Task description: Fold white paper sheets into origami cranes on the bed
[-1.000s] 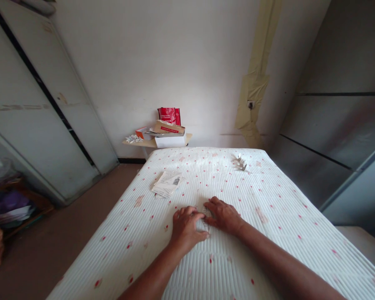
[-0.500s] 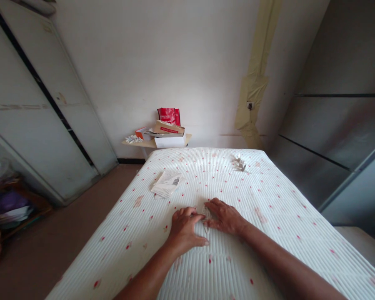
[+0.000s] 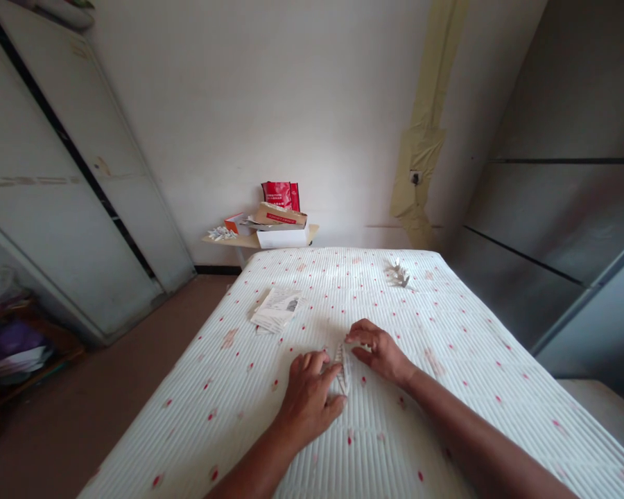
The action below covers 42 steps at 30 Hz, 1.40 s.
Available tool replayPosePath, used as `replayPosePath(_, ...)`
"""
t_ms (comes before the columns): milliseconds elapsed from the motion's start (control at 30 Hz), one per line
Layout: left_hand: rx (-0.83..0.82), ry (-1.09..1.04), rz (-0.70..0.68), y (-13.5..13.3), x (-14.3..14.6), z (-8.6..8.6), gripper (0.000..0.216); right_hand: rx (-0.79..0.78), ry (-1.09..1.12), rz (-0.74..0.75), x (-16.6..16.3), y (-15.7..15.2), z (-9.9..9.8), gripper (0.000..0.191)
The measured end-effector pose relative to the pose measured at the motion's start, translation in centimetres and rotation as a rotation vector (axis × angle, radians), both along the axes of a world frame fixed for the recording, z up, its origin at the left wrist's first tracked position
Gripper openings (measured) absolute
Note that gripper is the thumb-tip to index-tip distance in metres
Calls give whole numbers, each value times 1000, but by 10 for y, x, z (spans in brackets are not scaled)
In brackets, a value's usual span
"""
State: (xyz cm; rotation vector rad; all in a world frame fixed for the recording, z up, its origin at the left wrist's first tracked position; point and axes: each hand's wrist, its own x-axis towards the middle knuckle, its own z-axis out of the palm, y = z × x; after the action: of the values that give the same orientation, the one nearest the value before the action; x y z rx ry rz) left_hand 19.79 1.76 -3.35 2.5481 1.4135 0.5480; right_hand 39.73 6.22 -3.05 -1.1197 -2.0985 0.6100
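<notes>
since the white mattress (image 3: 473,346) with its small red marks fills most of the view, everything rests on a soft, ribbed surface that likely gives under pressure. a loose stack of printed sheets (image 3: 276,309) lies well apart to the far left, and a little heap of folded paper shapes (image 3: 398,273) sits near the far edge. the left hand (image 3: 308,396) lies palm down with its fingers spread and flat, fingertips touching the left side of the folded paper (image 3: 342,369). the right hand (image 3: 380,352) is half curled, thumb and first finger close at the paper's far end; whether they pinch it or only touch it i cannot tell. the folded paper is a narrow printed strip lying between the 2 hands, just in front of the person. it looks very light and thin, stiffened a little by its creases, easy to crumple or tear, and prone to slide or spring open. it is best held at a creased edge or tip with fingertips.
</notes>
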Motion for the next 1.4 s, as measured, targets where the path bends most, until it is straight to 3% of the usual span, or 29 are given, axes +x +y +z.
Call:
replayPosePath(133,38,-9,-19,0,2,1,34,-87,11,152,-12,9,-2,21)
replayPosePath(300,77,-8,-105,-6,5,2,35,-116,-138,147,-18,17,-6,24)
replayPosePath(500,2,15,-124,-17,7,-4,44,-200,-208,316,-12,27,4,18)
replayPosePath(633,-25,26,-130,-19,6,-6,47,-277,-144,372,-8,38,-1,12)
replayPosePath(767,-33,30,-129,-19,5,-5,48,-252,-122,327,-7,50,-9,11)
replayPosePath(967,-28,33,-130,-20,5,-7,48,-170,-47,138,-7,63,-20,13)
replayPosePath(1167,-29,42,-120,-21,6,-5,48,-211,63,0,-12,48,-16,17)
replayPosePath(1267,-33,35,-116,-22,6,-5,48,-106,-91,43,-19,38,-13,29)
replayPosePath(1400,-40,30,-119,-22,6,-6,49,-72,-257,24,-26,36,-12,29)
